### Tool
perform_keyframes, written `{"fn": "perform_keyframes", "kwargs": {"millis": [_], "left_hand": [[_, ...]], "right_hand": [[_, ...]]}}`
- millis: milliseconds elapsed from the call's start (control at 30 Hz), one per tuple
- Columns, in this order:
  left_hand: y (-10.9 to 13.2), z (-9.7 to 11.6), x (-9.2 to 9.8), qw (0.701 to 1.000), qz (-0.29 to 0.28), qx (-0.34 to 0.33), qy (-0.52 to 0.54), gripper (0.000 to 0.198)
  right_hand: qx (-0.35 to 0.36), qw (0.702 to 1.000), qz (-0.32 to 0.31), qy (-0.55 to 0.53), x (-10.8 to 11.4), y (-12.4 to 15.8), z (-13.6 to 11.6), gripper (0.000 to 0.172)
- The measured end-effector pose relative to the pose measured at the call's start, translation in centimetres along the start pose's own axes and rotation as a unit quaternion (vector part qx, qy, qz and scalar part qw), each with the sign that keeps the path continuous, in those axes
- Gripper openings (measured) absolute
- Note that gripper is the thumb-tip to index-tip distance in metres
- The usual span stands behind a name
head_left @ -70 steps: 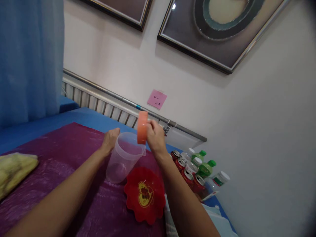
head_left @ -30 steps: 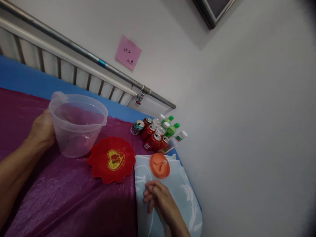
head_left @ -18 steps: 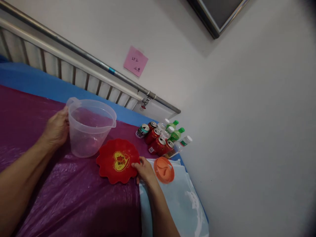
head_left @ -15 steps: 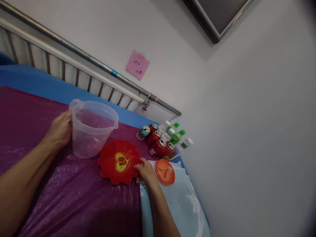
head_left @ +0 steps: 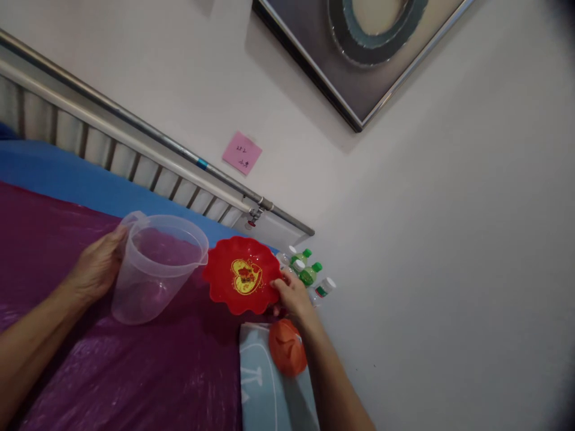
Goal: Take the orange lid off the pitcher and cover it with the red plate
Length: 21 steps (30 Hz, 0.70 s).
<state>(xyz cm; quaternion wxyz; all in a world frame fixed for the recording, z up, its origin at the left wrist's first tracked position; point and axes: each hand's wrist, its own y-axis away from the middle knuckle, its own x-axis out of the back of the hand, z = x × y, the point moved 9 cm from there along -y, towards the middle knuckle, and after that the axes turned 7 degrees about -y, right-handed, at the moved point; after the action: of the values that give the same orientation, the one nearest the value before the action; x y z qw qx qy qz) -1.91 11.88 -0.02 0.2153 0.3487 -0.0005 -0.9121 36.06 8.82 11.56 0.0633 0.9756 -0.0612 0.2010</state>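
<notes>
A clear plastic measuring jug (head_left: 150, 287) stands tilted at the left, and my left hand (head_left: 99, 263) is closed round its handle. To its right, my right hand (head_left: 291, 294) grips the right rim of a red scalloped plate (head_left: 245, 275) with a yellow heart print, thumb on top. The plate is raised and tipped toward the camera, its left edge close to the jug's spout. An orange round container (head_left: 287, 348) lies on a light blue cloth (head_left: 260, 383), just below my right hand.
Several bottles with green or white caps (head_left: 309, 273) stand behind the plate. Purple plastic sheeting (head_left: 179, 371) covers the table. A radiator (head_left: 99, 146) and pipe run along the wall, under a pink note (head_left: 242, 153) and a framed picture (head_left: 323, 78).
The red plate has moved right and up in my right hand, now hiding the cans. The jug is more tilted in my left hand. The camera view has shifted.
</notes>
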Motion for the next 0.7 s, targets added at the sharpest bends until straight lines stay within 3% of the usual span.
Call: {"fn": "perform_keyframes", "kwargs": {"millis": [233,567,700], "left_hand": [[-0.5,-0.7,0.0,1.000,-0.018,0.016,0.006,0.078],[-1.0,-0.3,0.7,1.000,0.008,0.005,0.020,0.078],[-1.3,-1.1,0.6,1.000,-0.007,0.004,0.001,0.068]], "right_hand": [[0.044,0.999,0.014,0.023,0.2,-2.1,-7.5,0.015],[0.062,0.997,0.008,0.044,-1.5,-3.8,-10.9,0.014],[0.089,0.995,0.017,0.051,-1.8,-3.8,-12.2,0.014]]}}
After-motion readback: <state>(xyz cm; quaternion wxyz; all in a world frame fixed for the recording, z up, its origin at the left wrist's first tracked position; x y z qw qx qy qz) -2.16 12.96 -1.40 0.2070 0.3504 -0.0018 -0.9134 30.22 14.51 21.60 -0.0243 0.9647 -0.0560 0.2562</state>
